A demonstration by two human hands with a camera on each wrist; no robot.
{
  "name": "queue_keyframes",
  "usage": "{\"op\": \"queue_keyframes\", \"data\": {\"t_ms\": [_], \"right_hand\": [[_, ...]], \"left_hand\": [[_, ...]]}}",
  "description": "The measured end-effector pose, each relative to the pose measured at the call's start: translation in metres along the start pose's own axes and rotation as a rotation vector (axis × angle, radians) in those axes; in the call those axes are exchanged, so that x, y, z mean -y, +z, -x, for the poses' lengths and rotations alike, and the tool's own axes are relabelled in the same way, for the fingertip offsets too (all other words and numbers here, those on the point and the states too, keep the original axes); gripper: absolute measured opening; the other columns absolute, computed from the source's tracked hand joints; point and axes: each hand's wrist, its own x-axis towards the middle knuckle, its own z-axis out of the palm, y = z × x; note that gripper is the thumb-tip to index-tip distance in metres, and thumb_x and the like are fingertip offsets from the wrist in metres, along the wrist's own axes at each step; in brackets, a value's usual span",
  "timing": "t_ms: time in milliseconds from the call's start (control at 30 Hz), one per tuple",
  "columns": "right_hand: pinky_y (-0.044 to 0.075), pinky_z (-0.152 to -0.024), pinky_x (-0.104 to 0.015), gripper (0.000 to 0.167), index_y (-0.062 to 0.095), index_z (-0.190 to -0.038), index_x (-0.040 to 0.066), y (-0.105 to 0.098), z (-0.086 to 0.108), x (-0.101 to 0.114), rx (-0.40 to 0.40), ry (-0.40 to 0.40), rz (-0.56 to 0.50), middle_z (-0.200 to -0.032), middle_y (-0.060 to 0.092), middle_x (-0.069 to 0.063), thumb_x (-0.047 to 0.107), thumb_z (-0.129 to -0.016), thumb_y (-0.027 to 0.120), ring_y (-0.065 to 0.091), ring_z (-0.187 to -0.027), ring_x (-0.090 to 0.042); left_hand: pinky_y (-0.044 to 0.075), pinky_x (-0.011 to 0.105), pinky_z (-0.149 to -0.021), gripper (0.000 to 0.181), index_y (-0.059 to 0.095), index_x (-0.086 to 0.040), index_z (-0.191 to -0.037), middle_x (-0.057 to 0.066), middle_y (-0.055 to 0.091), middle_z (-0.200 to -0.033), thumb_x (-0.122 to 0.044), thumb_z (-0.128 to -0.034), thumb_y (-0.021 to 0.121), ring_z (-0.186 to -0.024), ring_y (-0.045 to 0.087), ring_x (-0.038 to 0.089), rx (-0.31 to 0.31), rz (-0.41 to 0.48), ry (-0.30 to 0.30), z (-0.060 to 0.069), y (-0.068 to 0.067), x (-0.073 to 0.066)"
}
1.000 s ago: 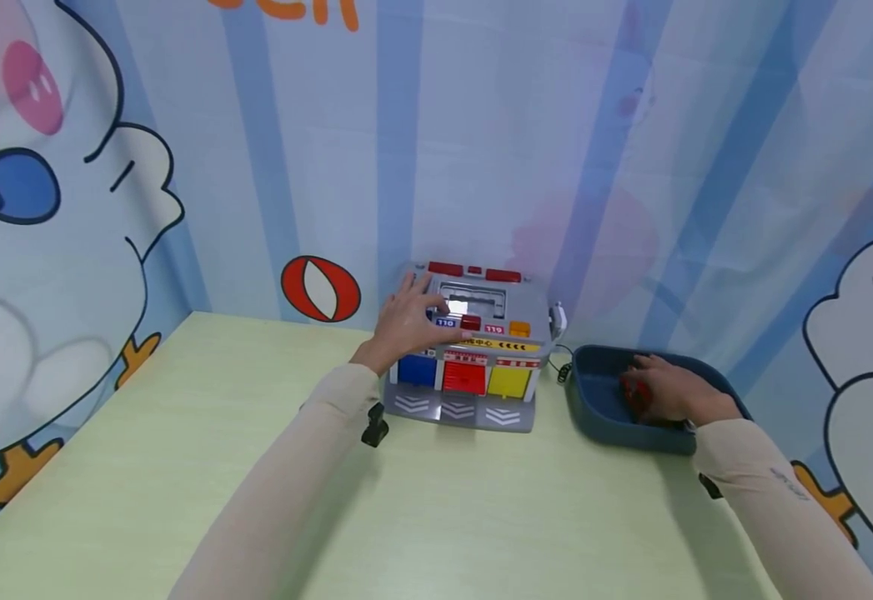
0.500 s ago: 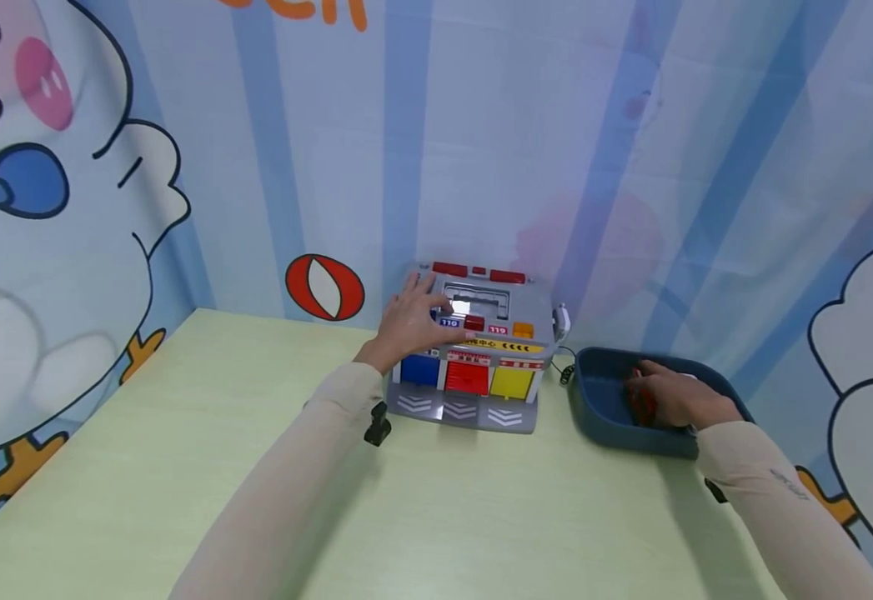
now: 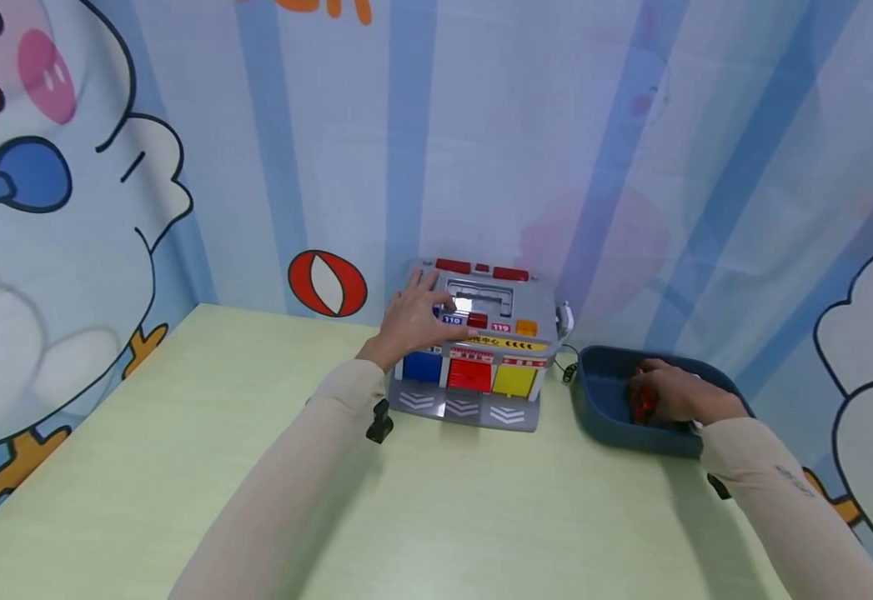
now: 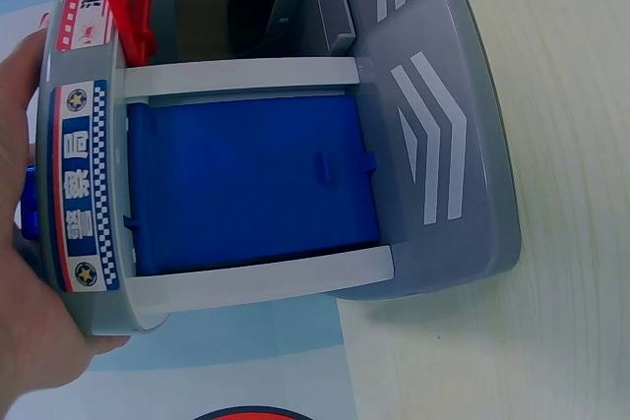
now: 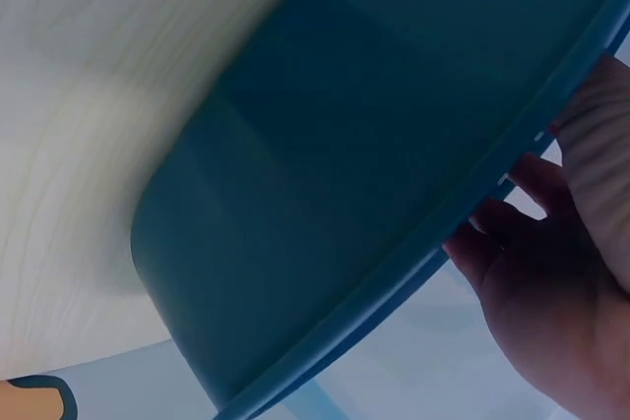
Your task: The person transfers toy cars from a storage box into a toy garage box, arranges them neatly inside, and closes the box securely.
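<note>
A grey toy rescue station [image 3: 534,312] stands against the backdrop, with blue, red and yellow doors along its front. My left hand [image 3: 409,323] holds its left roof end, thumb at the front edge and other fingers spread over the top. In the left wrist view the blue door [image 4: 251,184] is closed, while the red door [image 4: 133,7] is swung up from its bay. Inside a dark blue bin [image 3: 601,429], my right hand [image 3: 676,396] grips a small red toy [image 3: 642,402], mostly covered by the fingers. In the right wrist view the bin wall hides the fingertips.
A light wooden-looking tabletop [image 3: 436,517] lies under everything. Behind it hangs a striped blue backdrop [image 3: 481,150] with cartoon birds. A white handle [image 3: 565,319] and a coiled black cord [image 3: 569,371] are at the station's right side, close to the bin.
The head view has shifted slightly. My right hand has moved a little within the bin and more of the red toy shows. The left hand stays on the station.
</note>
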Motion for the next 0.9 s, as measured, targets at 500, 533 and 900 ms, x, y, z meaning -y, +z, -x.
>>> {"op": "queue_keyframes", "data": {"t_ms": [500, 533, 900], "right_hand": [[0.055, -0.086, -0.059, 0.053, 0.068, -0.122, -0.001, 0.003, -0.0046, 0.0, 0.014, 0.0, -0.03, -0.141, 0.044, -0.037, 0.017, -0.076, 0.087, 0.051, -0.119, -0.057], [0.053, -0.088, -0.06, 0.053, 0.067, -0.123, -0.002, 0.0036, -0.005, -0.0001, 0.02, 0.009, -0.032, -0.143, 0.041, -0.038, 0.016, -0.076, 0.086, 0.047, -0.123, -0.059], [0.056, -0.084, -0.056, 0.043, 0.071, -0.114, -0.002, 0.0063, -0.0052, 0.0003, -0.006, -0.033, -0.011, -0.14, 0.044, -0.039, 0.012, -0.076, 0.085, 0.049, -0.121, -0.059]], "left_hand": [[0.014, 0.063, -0.122, 0.054, 0.07, -0.021, -0.117, 0.008, 0.021, -0.168, -0.058, -0.0785, 0.075, -0.158, 0.002, 0.031, -0.002, 0.012, -0.002, 0.0003, 0.0005, 0.0019], [0.014, 0.063, -0.122, 0.054, 0.07, -0.021, -0.117, 0.008, 0.022, -0.168, -0.058, -0.0786, 0.075, -0.158, 0.002, 0.031, -0.004, 0.012, -0.001, 0.0002, 0.0007, 0.0021], [0.014, 0.063, -0.122, 0.054, 0.069, -0.021, -0.117, 0.007, 0.021, -0.168, -0.058, -0.0782, 0.075, -0.158, 0.002, 0.031, 0.001, 0.021, -0.003, 0.0008, 0.0009, 0.0006]]}}
